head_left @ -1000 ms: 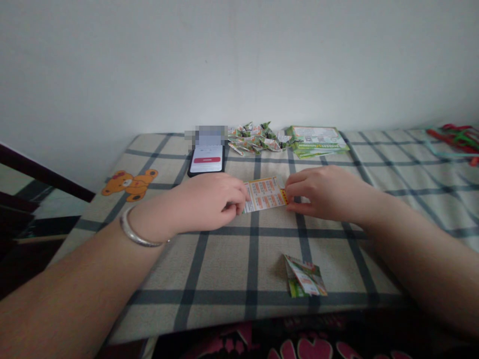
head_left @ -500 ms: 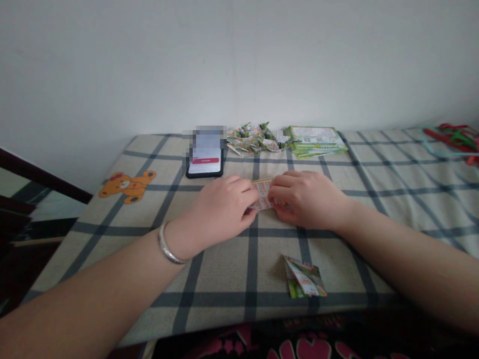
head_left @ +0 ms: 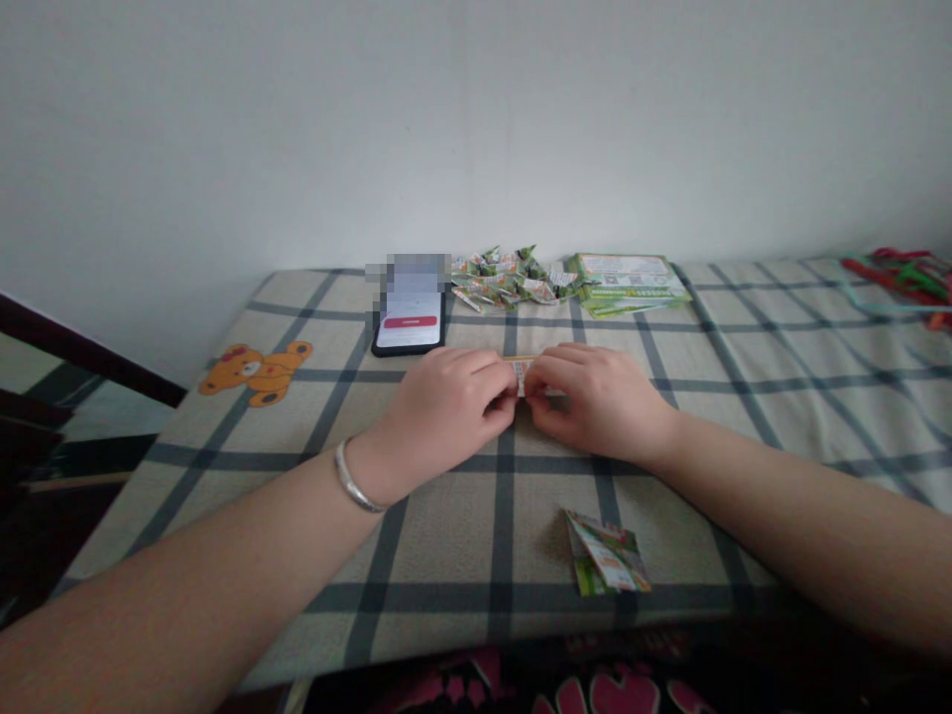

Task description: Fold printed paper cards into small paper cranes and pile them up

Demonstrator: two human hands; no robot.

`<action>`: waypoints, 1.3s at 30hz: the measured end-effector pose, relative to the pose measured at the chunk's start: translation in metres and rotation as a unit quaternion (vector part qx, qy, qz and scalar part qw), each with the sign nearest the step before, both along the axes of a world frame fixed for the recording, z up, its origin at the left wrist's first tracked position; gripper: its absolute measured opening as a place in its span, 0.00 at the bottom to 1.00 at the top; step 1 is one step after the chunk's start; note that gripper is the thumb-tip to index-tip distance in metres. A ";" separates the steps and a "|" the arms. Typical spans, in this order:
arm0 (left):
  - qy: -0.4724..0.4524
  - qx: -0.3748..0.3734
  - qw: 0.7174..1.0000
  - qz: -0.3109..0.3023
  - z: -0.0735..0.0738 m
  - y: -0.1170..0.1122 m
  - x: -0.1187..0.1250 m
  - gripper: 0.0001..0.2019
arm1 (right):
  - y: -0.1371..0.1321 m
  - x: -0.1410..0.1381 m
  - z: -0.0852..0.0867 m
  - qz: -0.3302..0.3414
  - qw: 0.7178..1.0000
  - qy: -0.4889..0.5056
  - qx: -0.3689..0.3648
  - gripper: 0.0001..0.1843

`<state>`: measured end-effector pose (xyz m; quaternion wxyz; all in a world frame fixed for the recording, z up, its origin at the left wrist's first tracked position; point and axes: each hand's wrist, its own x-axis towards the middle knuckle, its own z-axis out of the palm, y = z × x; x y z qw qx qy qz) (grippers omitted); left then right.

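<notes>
A small printed paper card (head_left: 520, 371), white and orange, lies on the table between my hands, mostly covered by the fingers. My left hand (head_left: 457, 402) is closed on its left side with thumb and fingertips together at the near edge. From the other side my right hand (head_left: 587, 397) pinches the same card, its curled fingers almost touching those of the left. Nearer to me rests a folded paper piece (head_left: 608, 552), green, white and orange, with a pointed top corner.
A phone (head_left: 410, 307) with a lit screen lies at the back, beside a pile of folded paper pieces (head_left: 513, 278) and a stack of green printed cards (head_left: 632, 280). A bear sticker (head_left: 257, 374) is at left. Red and green items (head_left: 899, 278) lie far right on the checked tablecloth (head_left: 438, 535).
My hands have come closer together, and less of the card shows between them. The left hand has shifted slightly right. The folded piece in front stays put.
</notes>
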<state>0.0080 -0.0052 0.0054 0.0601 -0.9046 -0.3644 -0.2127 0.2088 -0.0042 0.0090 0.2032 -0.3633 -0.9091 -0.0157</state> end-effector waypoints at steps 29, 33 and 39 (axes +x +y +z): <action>-0.135 -0.022 0.990 -0.036 0.003 0.007 -0.005 0.05 | 0.008 0.011 0.004 -0.008 0.995 0.102 -0.010 0.04; -0.142 -0.028 0.989 -0.030 0.003 0.007 -0.006 0.05 | 0.009 0.015 0.005 -0.004 0.995 0.100 -0.003 0.04; -0.148 -0.031 0.988 -0.027 0.002 0.008 -0.009 0.05 | 0.012 0.020 0.005 -0.007 0.995 0.096 -0.005 0.04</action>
